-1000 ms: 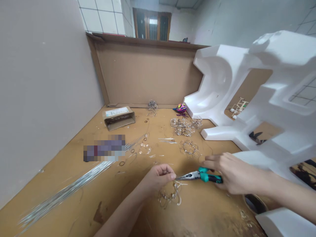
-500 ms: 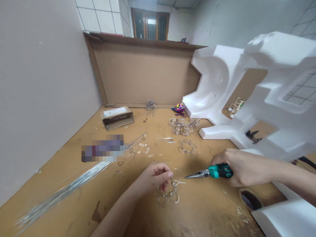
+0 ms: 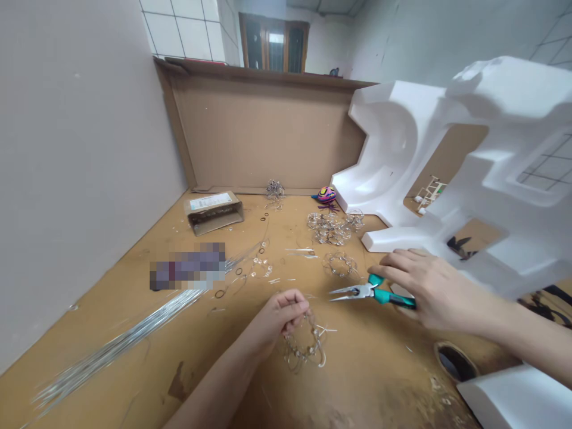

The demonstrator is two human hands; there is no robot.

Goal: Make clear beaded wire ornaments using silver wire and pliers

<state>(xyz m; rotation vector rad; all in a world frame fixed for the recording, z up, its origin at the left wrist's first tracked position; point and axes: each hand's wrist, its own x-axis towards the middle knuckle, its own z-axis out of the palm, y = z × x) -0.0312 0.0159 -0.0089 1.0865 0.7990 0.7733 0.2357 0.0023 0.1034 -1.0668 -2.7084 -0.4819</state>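
Observation:
Between the thumb and fingers of my left hand [image 3: 286,316] is a wire ring [image 3: 308,351] with looped petals and small clear pieces, a short white end sticking out to its right. My right hand [image 3: 429,292] grips needle-nose pliers [image 3: 370,292] by their teal and black handles. The jaws are spread, point left, and are apart from the ring. Just beyond the pliers lies another looped wire ring [image 3: 340,265]. Farther back sits a cluster of similar wire pieces [image 3: 330,229].
A bundle of straight wires [image 3: 134,333] lies at the left. Small rings [image 3: 261,268] and short wire pieces [image 3: 301,252] are scattered mid-table. Behind them stand an open small carton [image 3: 214,214] and a cardboard wall [image 3: 272,131]. White foam packing [image 3: 388,143] rises at the right.
The pliers have gone from closed jaws to spread jaws and moved slightly up and left with my right hand. My left hand stays on the wire ring, nearly still.

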